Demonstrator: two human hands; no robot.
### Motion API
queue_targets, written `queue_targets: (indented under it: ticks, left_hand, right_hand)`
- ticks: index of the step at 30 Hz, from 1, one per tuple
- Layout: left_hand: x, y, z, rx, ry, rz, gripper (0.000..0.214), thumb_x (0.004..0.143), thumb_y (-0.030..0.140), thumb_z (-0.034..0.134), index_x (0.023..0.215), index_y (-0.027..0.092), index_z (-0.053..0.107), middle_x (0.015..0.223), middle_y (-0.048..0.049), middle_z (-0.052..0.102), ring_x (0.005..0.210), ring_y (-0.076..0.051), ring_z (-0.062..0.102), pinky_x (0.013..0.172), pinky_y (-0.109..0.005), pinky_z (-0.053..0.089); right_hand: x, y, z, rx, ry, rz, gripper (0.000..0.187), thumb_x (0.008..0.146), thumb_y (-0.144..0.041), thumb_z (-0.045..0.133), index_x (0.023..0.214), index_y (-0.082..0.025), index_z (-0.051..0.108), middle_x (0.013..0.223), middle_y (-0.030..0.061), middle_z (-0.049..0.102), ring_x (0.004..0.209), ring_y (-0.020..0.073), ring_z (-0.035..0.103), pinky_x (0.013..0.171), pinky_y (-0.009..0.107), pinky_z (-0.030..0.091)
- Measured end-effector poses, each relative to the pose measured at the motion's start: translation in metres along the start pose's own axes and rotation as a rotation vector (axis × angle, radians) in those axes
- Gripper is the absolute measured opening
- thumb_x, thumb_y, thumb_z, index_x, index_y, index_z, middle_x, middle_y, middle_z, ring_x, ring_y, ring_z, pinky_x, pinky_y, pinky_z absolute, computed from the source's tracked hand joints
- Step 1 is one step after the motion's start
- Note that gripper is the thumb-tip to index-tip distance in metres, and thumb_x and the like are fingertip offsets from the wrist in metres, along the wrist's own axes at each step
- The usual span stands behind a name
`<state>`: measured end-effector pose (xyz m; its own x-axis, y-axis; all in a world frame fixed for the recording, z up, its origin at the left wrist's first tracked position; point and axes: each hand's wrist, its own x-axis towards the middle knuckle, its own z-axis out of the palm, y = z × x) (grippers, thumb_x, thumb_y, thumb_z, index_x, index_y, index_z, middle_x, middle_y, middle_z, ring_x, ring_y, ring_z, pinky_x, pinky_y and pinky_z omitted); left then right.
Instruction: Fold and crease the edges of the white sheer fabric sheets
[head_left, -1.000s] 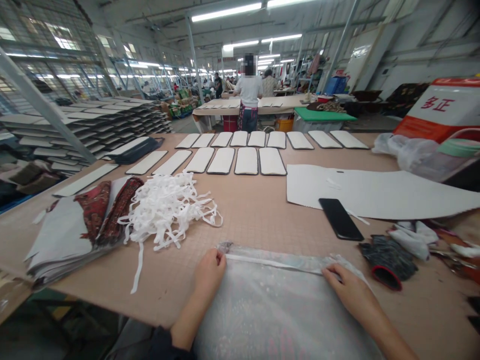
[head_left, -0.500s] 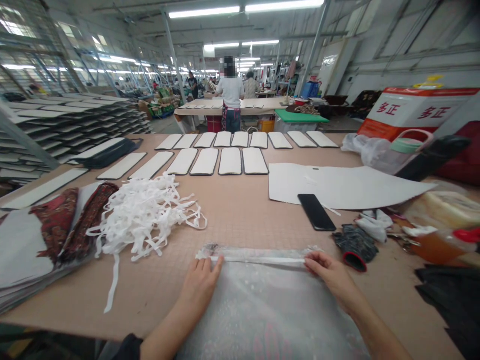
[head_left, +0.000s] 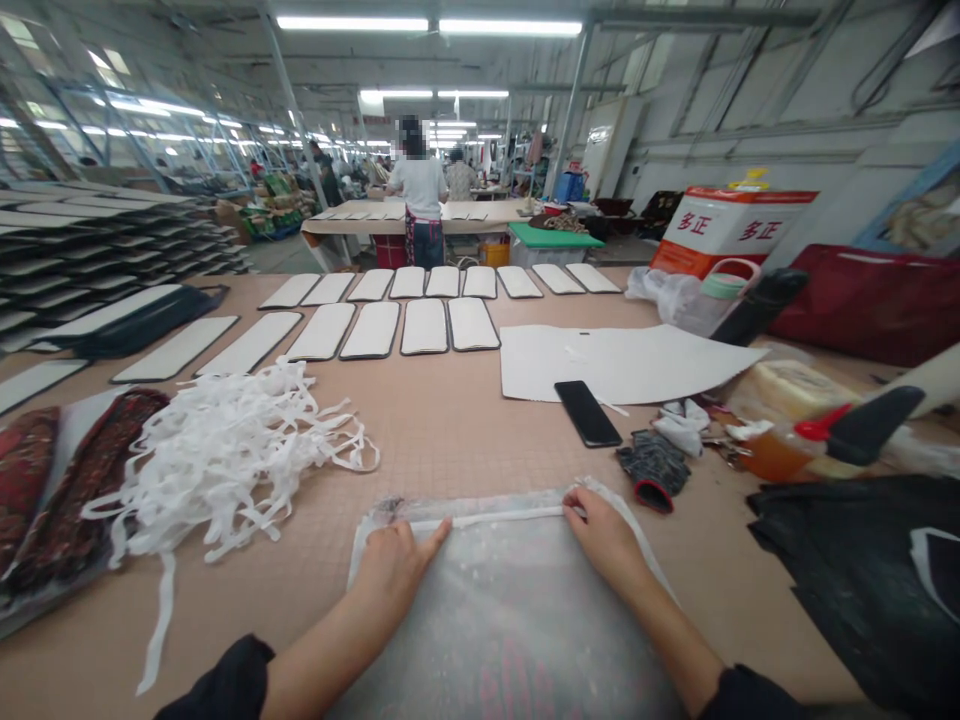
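A translucent plastic sheet with faint pink marks lies in front of me at the table's near side. Along its far edge runs a narrow white strip. My left hand presses on the strip's left part, thumb stretched out to the right and apart from the bent fingers. Farther right, my right hand pinches the strip between thumb and fingertips, just inside the sheet's right corner. To the left is a tangled heap of white strips, with one loose end hanging toward me.
White dark-edged panels lie in rows at the back. A large white board, black phone and dark glove are on the right, with black material nearer. Patterned fabric lies left. A person stands beyond.
The view has turned right, so the table's things appear farther left. My right hand has come inward along the strip, closer to my left hand, and the sheet's right corner now shows.
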<state>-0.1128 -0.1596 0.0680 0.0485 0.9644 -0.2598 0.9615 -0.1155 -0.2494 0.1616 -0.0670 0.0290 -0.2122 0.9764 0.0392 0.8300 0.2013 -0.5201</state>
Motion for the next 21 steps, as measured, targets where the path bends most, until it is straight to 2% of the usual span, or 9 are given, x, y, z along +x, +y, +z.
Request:
queue_targets:
  ticks: [3, 6, 9, 12, 14, 16, 21]
  left_hand:
    - [0.004, -0.002, -0.004, -0.013, -0.014, 0.039, 0.062, 0.079, 0.003, 0.038, 0.127, 0.042, 0.038, 0.076, -0.0063, 0.055, 0.068, -0.021, 0.057, 0.06, -0.032, 0.04]
    - [0.01, 0.001, -0.015, 0.015, 0.047, 0.156, 0.045, 0.081, 0.007, 0.041, 0.12, 0.028, 0.051, 0.086, -0.011, 0.059, 0.079, -0.024, 0.057, 0.066, -0.037, 0.042]
    - [0.021, 0.02, -0.028, -0.026, 0.109, 0.28, 0.032, 0.083, 0.009, 0.038, 0.105, 0.016, 0.06, 0.096, -0.0119, 0.059, 0.089, -0.025, 0.054, 0.071, -0.037, 0.042]
    - [0.033, 0.052, -0.032, -0.116, 0.196, 0.371, 0.04, 0.084, 0.007, 0.033, 0.12, 0.014, 0.048, 0.105, -0.0105, 0.057, 0.092, -0.023, 0.052, 0.072, -0.034, 0.043]
    - [0.039, 0.071, -0.03, -0.145, 0.212, 0.373, 0.042, 0.084, 0.008, 0.032, 0.124, 0.015, 0.043, 0.109, -0.0106, 0.056, 0.094, -0.024, 0.052, 0.073, -0.035, 0.044]
    - [0.042, 0.084, -0.027, -0.15, 0.193, 0.34, 0.039, 0.084, 0.008, 0.033, 0.12, 0.014, 0.048, 0.108, -0.0105, 0.056, 0.094, -0.026, 0.052, 0.072, -0.038, 0.045]
    - [0.046, 0.09, -0.026, -0.15, 0.203, 0.31, 0.038, 0.082, 0.005, 0.032, 0.114, 0.011, 0.051, 0.106, -0.0116, 0.055, 0.096, -0.026, 0.051, 0.076, -0.04, 0.046]
  right_hand:
    - [0.0, 0.0, 0.002, -0.046, 0.026, -0.009, 0.013, 0.078, -0.021, 0.039, 0.074, -0.019, 0.051, 0.078, 0.0044, 0.06, 0.078, 0.0185, 0.054, 0.071, 0.029, 0.038]
    - [0.001, 0.001, 0.005, -0.065, 0.042, -0.025, 0.012, 0.078, -0.019, 0.04, 0.074, -0.019, 0.051, 0.078, 0.0041, 0.059, 0.078, 0.0177, 0.054, 0.071, 0.028, 0.038]
    - [0.002, 0.001, 0.006, -0.085, 0.053, -0.034, 0.011, 0.078, -0.017, 0.041, 0.074, -0.019, 0.051, 0.078, 0.004, 0.059, 0.078, 0.0178, 0.054, 0.07, 0.028, 0.038]
    - [0.002, -0.001, 0.008, -0.109, 0.061, -0.035, 0.011, 0.079, -0.017, 0.042, 0.075, -0.019, 0.052, 0.079, 0.0043, 0.06, 0.079, 0.0181, 0.054, 0.072, 0.028, 0.038]
    - [0.002, -0.001, 0.008, -0.138, 0.075, -0.041, 0.011, 0.08, -0.018, 0.042, 0.076, -0.019, 0.053, 0.08, 0.0047, 0.061, 0.08, 0.0186, 0.054, 0.072, 0.029, 0.037]
    - [0.003, 0.002, 0.007, -0.169, 0.097, -0.045, 0.011, 0.08, -0.018, 0.043, 0.078, -0.019, 0.054, 0.082, 0.0051, 0.061, 0.082, 0.0194, 0.054, 0.074, 0.03, 0.037]
    - [0.006, 0.026, -0.005, -0.041, 0.109, 0.03, 0.013, 0.078, -0.016, 0.042, 0.078, -0.019, 0.055, 0.083, 0.0046, 0.061, 0.084, 0.0186, 0.053, 0.076, 0.029, 0.038]
